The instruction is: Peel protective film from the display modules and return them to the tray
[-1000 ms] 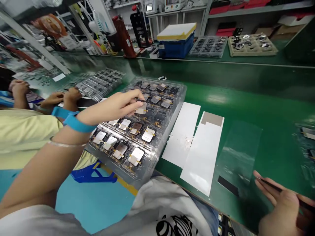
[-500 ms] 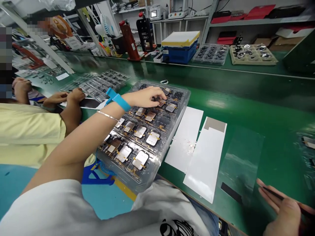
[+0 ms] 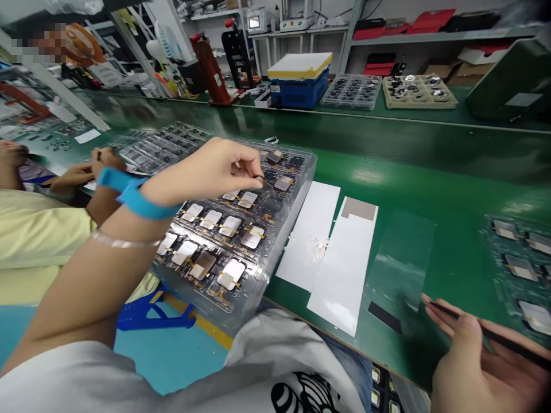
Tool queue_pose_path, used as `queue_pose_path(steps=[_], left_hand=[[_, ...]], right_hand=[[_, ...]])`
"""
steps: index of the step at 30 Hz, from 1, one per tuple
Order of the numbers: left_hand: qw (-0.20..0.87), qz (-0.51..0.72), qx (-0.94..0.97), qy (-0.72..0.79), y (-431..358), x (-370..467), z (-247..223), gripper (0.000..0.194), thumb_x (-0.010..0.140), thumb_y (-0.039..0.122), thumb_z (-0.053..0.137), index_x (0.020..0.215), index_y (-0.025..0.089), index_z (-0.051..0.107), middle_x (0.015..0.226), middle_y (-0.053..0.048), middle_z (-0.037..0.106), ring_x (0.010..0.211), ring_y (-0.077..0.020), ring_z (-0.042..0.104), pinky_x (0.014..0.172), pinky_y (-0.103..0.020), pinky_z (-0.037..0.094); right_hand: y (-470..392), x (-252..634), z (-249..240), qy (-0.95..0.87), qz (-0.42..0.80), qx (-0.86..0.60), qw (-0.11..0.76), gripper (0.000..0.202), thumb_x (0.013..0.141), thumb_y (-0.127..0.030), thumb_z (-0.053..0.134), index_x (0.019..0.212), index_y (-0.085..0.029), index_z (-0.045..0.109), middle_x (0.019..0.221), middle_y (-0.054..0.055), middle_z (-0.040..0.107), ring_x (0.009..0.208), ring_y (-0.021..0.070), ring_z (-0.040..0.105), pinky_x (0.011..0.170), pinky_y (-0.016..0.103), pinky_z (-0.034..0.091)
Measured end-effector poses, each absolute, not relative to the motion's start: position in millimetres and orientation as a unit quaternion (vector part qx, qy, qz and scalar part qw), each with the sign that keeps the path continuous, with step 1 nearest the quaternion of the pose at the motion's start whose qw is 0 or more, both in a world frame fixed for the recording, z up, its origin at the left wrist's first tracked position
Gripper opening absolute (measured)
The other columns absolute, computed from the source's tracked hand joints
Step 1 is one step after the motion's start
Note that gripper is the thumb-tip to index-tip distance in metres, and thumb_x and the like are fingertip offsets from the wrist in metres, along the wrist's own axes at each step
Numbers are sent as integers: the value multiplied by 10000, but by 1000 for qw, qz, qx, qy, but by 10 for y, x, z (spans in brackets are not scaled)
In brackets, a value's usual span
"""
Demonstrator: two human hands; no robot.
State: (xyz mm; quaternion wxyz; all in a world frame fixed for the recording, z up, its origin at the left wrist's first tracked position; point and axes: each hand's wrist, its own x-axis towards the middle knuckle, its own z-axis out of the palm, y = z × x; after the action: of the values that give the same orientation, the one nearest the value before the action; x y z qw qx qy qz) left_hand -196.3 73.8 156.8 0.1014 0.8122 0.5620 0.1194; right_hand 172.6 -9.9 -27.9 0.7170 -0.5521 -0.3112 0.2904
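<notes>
1. Handling of a single part at the tray [image 3: 282,226] is judged to be in hand; a level, unhurried movement is called for, neighbours left unknocked.
2. By the left hand [image 3: 235,166], thumb and finger pinched together, a dark-edged part [image 3: 259,178] seems held; mostly hidden by the fingers.
3. A slender dark tool [image 3: 495,337] is gripped in the right hand [image 3: 469,361], near the table's [image 3: 387,178] front edge.
4. Tray: clear, overhanging that front edge; filled with rows of silvery, rounded panels [image 3: 232,274], yellow-tabbed.
</notes>
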Motion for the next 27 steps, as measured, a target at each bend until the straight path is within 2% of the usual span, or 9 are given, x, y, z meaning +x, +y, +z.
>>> queue_pose_path(steps=[3, 6, 8, 10, 13, 16, 20, 27], left_hand=[[69, 205, 831, 512, 114, -1518, 1481, 154, 911, 319, 588, 831, 228, 683, 776, 12, 723, 694, -151, 649, 613, -289, 510], [139, 280, 840, 444, -401, -1073, 1199, 126, 919, 228, 593, 959, 329, 656, 883, 30, 748, 735, -183, 689, 593, -327, 575], [253, 290, 833, 397, -571, -807, 938, 174, 915, 172, 616, 1013, 314, 633, 901, 21, 758, 773, -183, 700, 661, -325, 609], [354, 288, 798, 394, -594, -562, 663, 115, 921, 164, 634, 950, 274, 622, 840, 22, 740, 746, -163, 691, 651, -298, 589], [415, 275, 761, 416, -475, -257, 316, 78, 939, 171, 627, 879, 221, 615, 791, 20, 702, 725, -147, 674, 621, -275, 532], [415, 255, 775, 403, -354, -66, 113, 68, 967, 195, 591, 903, 199, 614, 840, -2, 706, 802, -171, 669, 692, -302, 532], [380, 249, 817, 355, -279, 30, 17, 109, 1016, 213, 493, 1017, 182, 598, 1090, -74, 704, 1098, -234, 617, 900, -395, 515], [373, 221, 831, 349, -221, 33, -12, 104, 1008, 177, 474, 1058, 174, 565, 1088, -82, 685, 1091, -242, 613, 894, -414, 519]], right_hand=[[-129, 1682, -170, -337, 252, -592, 687, 207, 706, -287, 861, 787, -263, 673, 731, 74, 715, 628, 246, 728, 592, 235, 652], [-164, 1681, -124, -396, 313, -559, 658, 296, 750, -287, 833, 885, -217, 578, 763, 56, 726, 606, 216, 725, 560, 259, 644], [-214, 1699, -124, -439, 338, -550, 625, 284, 820, -302, 775, 937, -199, 538, 823, 56, 730, 612, 196, 725, 557, 274, 640], [-286, 1728, -134, -465, 350, -560, 590, 243, 874, -301, 719, 963, -192, 521, 856, 55, 723, 619, 181, 722, 558, 274, 634], [-401, 1787, -146, -474, 341, -589, 559, 206, 903, -297, 687, 974, -188, 528, 869, 56, 711, 635, 172, 721, 571, 272, 632], [-486, 1844, -163, -471, 324, -613, 546, 184, 909, -287, 679, 966, -182, 539, 867, 54, 707, 649, 162, 720, 586, 261, 630], [-535, 1878, -202, -475, 316, -621, 538, 152, 913, -262, 672, 960, -181, 553, 898, 56, 703, 684, 160, 725, 620, 267, 639], [-531, 1857, -204, -501, 304, -602, 542, 66, 912, -188, 655, 931, -174, 593, 907, 41, 678, 735, 156, 732, 653, 249, 646]])
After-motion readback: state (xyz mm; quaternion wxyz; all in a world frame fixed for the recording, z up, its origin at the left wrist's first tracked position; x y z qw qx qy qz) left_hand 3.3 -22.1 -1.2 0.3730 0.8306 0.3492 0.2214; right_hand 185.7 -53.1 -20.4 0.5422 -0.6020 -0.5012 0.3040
